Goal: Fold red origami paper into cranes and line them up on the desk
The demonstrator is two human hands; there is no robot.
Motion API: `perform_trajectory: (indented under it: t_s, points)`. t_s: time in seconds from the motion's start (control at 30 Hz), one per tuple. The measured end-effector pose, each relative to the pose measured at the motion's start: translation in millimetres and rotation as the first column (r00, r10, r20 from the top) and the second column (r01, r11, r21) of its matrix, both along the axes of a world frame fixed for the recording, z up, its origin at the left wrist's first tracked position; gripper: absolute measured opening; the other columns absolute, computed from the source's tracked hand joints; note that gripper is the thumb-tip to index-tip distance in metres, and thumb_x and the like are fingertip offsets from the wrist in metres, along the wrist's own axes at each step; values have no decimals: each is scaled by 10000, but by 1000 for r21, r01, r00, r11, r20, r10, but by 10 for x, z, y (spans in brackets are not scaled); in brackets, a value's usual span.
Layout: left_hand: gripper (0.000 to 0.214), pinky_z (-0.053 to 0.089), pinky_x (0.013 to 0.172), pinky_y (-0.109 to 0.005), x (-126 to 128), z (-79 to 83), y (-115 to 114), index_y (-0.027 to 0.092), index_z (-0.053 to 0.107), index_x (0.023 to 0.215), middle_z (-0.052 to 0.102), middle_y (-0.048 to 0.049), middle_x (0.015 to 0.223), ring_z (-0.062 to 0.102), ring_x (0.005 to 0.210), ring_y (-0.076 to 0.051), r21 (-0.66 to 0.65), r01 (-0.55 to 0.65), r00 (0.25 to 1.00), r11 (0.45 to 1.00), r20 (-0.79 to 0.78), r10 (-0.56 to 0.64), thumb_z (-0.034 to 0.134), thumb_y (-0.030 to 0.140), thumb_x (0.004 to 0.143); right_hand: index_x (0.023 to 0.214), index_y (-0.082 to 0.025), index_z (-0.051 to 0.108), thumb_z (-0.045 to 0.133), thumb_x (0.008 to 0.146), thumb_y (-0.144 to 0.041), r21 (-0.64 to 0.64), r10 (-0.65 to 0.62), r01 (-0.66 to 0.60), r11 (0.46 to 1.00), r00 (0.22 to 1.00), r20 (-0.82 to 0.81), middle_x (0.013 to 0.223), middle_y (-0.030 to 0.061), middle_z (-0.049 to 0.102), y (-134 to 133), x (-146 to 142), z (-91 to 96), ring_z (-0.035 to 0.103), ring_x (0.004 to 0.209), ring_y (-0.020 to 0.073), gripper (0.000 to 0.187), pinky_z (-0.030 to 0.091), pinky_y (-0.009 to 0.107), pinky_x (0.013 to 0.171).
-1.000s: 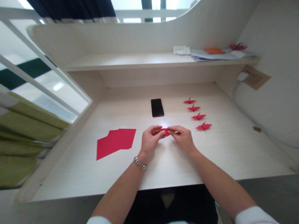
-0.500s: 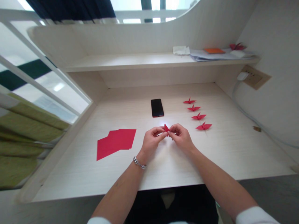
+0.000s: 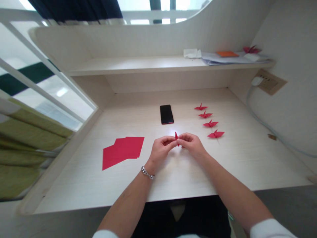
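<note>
A small folded piece of red paper (image 3: 176, 136) stands between my fingertips, its narrow point upward. My left hand (image 3: 162, 147) pinches it from the left, thumb and fingers closed. From the other side my right hand (image 3: 192, 143) grips it the same way; the fingers hide most of the folds. To the right, several finished red paper cranes stand in a slanting row, the nearest crane (image 3: 216, 134) not far from my right hand. Overlapping red paper sheets (image 3: 128, 148) lie flat to the left of my left hand.
Beyond my hands a black phone (image 3: 166, 114) lies on the white desk (image 3: 81, 185). A shelf (image 3: 138, 64) spans the back, with papers (image 3: 210, 59) and an orange pad (image 3: 227, 54). A cable (image 3: 257, 114) runs down the right wall from a socket (image 3: 272, 82).
The folded red paper has turned between my fingers and now looks narrower and more upright. My right fingers have shifted slightly and are closer to the left ones.
</note>
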State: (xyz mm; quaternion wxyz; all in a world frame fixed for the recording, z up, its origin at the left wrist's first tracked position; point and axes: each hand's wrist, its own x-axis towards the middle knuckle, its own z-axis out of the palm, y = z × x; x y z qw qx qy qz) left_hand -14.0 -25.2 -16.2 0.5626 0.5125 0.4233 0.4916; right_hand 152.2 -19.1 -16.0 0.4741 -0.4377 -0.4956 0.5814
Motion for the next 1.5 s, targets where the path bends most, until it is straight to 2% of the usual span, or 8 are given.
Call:
perform_trajectory:
  t_s: [0.13, 0.27, 0.4, 0.8, 1.0, 1.2, 1.33, 1.5]
  points:
    - [256, 549, 763, -321, 0, 1, 2, 138, 731, 875, 735, -85, 868, 678, 777, -184, -34, -3, 1000, 999, 20, 4, 788, 309, 692, 827, -172, 706, 752, 679, -410, -31, 3, -3, 999, 1000, 4, 732, 28, 696, -3, 19, 10, 625, 666, 151, 284, 476, 251, 579]
    - [227, 544, 694, -297, 0, -16, 11, 137, 722, 865, 725, -74, 808, 662, 699, -162, -17, -29, 999, 999, -18, 29, 750, 316, 728, 807, -175, 706, 725, 705, -415, 33, -55, 53, 998, 997, 55, 710, 26, 692, 4, 0, -23, 616, 634, 147, 262, 475, 254, 564]
    - [189, 522, 641, -274, 3, -27, 11, 138, 704, 834, 708, -57, 761, 636, 639, -145, 26, -21, 998, 999, -58, 23, 730, 300, 740, 818, -178, 700, 734, 700, -406, 83, -81, 78, 993, 996, 31, 741, 33, 710, 8, -34, -53, 635, 656, 162, 259, 494, 276, 602]
    - [217, 495, 677, -258, 30, -16, 2, 155, 684, 817, 701, -52, 809, 640, 734, -159, 89, -143, 986, 986, -78, 150, 735, 351, 738, 800, -187, 722, 741, 713, -389, 140, -45, 28, 990, 992, 116, 798, 62, 739, -32, -52, -66, 681, 734, 212, 220, 537, 334, 712]
    - [208, 500, 678, -253, 44, -24, 2, 153, 658, 812, 688, -41, 796, 636, 722, -145, 98, -119, 992, 988, -40, 124, 735, 335, 745, 898, -193, 706, 755, 698, -363, 111, -58, 55, 992, 998, 22, 839, 61, 737, -28, -81, -83, 687, 766, 207, 268, 548, 332, 729]
    - [308, 526, 702, -273, 39, -49, 7, 150, 659, 979, 711, -53, 818, 666, 747, -161, 53, -109, 994, 993, 28, 107, 756, 301, 728, 860, -177, 732, 742, 708, -329, 107, -65, 59, 993, 996, 61, 852, 77, 749, -35, -78, -60, 691, 783, 218, 216, 546, 342, 741]
    - [256, 532, 736, -291, 26, -43, -2, 135, 713, 886, 730, -83, 858, 678, 787, -185, 43, -123, 991, 991, -37, 125, 758, 326, 721, 846, -175, 738, 740, 707, -324, 106, -66, 55, 993, 993, 101, 832, 76, 751, -33, -67, -55, 692, 757, 218, 204, 544, 339, 722]
    - [256, 537, 722, -292, 21, -31, -8, 137, 726, 868, 735, -84, 848, 680, 774, -187, 47, -132, 989, 990, -64, 135, 762, 342, 718, 848, -171, 741, 723, 723, -316, 120, -72, 56, 991, 987, 140, 840, 82, 751, -39, -64, -51, 692, 750, 218, 192, 544, 335, 709]
